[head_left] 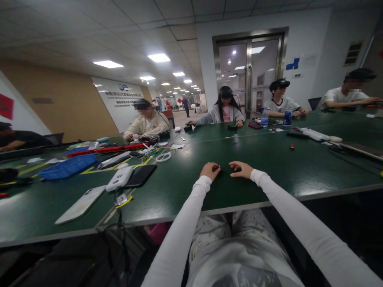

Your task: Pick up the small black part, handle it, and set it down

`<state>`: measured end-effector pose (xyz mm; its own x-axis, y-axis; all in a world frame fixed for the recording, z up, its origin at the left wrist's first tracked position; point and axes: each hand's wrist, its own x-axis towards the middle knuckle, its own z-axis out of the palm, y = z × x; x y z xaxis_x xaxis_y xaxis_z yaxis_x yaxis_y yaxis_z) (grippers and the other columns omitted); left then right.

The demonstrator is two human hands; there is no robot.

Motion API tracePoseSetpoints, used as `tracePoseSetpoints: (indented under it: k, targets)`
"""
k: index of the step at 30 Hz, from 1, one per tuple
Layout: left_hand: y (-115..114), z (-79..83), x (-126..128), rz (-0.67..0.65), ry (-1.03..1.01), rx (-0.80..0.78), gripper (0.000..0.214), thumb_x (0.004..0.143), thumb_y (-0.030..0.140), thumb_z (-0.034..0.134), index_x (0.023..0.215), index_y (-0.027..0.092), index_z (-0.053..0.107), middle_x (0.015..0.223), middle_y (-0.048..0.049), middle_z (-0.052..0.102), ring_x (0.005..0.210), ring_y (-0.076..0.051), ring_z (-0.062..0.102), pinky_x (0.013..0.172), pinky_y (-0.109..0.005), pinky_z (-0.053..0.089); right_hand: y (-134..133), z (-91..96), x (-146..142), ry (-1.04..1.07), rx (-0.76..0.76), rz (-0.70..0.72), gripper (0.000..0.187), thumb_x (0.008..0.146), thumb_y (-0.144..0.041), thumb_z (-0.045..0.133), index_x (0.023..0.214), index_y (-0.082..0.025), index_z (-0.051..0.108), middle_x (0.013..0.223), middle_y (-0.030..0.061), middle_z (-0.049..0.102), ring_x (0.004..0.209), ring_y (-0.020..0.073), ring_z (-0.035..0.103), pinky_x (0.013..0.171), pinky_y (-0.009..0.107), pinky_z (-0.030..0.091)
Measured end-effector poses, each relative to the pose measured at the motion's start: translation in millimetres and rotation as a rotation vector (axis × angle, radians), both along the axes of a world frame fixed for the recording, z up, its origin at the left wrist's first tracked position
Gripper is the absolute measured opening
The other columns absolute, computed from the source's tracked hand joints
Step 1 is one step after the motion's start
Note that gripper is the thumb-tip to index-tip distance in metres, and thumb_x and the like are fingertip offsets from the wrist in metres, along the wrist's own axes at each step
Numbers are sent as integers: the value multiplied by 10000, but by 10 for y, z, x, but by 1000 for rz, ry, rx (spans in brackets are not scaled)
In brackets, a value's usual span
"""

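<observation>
Over the green table (pixel 191 175), just in from its near edge, my two hands face each other with a small gap between them. My left hand (pixel 210 170) is closed, thumb and fingers pinched together. A small dark bit shows at its fingertips, too small to name. To its right, my right hand (pixel 241 170) is open, thumb apart from the stretched fingers, with nothing seen between them. It touches no object that I can make out. White sleeves cover both forearms.
Left of my hands lie a black phone (pixel 141 175), a white device (pixel 119 178), a large pale phone (pixel 82 204), a blue tray (pixel 68 166) and cables (pixel 163 157). A small red object (pixel 291 147) lies to the right. Several people sit around the table.
</observation>
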<state>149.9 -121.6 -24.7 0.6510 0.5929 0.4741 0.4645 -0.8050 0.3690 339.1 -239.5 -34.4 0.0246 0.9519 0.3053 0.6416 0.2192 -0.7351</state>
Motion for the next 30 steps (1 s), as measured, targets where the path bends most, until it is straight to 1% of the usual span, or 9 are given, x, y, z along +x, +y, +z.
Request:
tracePoseSetpoints:
  k: [3,6,10,14,19,24,27,30]
  targets:
    - [-204,-17,301,-95,6,14,188,679,305,542,823,192,585,824,-62,557,779,-150,518,732,-292,413,-7,39,-17,1,6,-6,641,540,-352,682,1121,-219,444,1038,51,537,798,147,528,768,337,418]
    - [-294,-8,423,-143,0,35,173,678,279,540,821,189,578,822,-29,554,791,-140,512,760,-299,407,-21,90,-26,-3,13,8,597,531,-306,695,1082,-220,481,987,32,564,834,165,531,785,340,407]
    - [-286,15,424,-132,-20,21,170,673,271,546,811,176,579,810,-25,556,780,-135,511,755,-291,411,-11,123,-17,-1,0,12,597,518,-282,705,1072,-219,493,948,26,580,838,176,540,781,337,407]
    - [-271,32,412,-141,-27,-1,163,670,268,551,805,183,584,810,-21,557,771,-130,515,750,-283,415,30,109,6,9,4,0,604,518,-292,704,1077,-213,491,937,31,583,838,177,543,774,331,408]
    - [-279,38,421,-144,-34,-31,180,658,266,564,819,189,590,817,-18,560,768,-130,520,753,-283,417,65,74,41,-38,-5,6,607,519,-361,693,1074,-214,496,939,29,580,841,173,539,771,330,404]
    - [-285,39,418,-157,-72,-55,165,652,256,565,799,189,598,808,-21,565,774,-136,522,760,-291,413,70,45,59,-85,2,-4,612,530,-409,673,1080,-211,490,883,29,582,819,172,544,765,333,404]
    - [-280,47,411,-140,-143,-131,163,642,254,571,788,190,603,809,-20,575,774,-137,525,761,-292,411,62,41,59,-92,1,-12,622,528,-416,672,1086,-212,485,875,31,583,813,174,546,764,338,404]
    - [-257,65,404,-112,-282,-271,179,624,270,584,777,179,608,788,-24,592,756,-137,533,750,-295,412,49,49,55,-84,-14,-27,641,522,-419,676,1094,-204,481,883,42,585,813,177,547,769,340,403]
